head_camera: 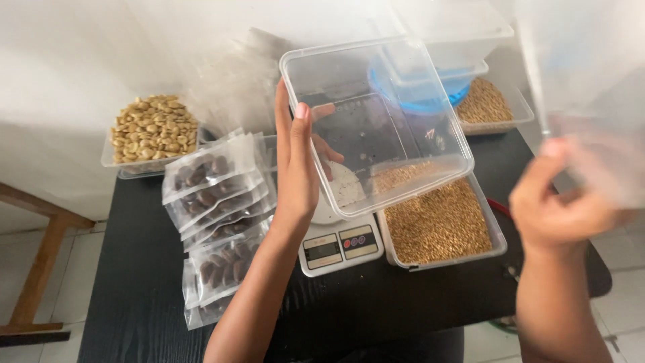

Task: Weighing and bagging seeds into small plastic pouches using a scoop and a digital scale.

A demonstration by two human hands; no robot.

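Note:
My left hand grips the left wall of an empty clear plastic tub and holds it tilted in the air above a small white kitchen scale. My right hand is raised at the right, pinching a clear plastic sheet or bag that is blurred. Under the tub's right side lies an open tray of small golden grains.
A stack of clear pouches of dark brown pieces lies left of the scale on the black table. A tray of pale beans sits at the back left, another grain tray and stacked tubs at the back right. A wooden frame stands at the left.

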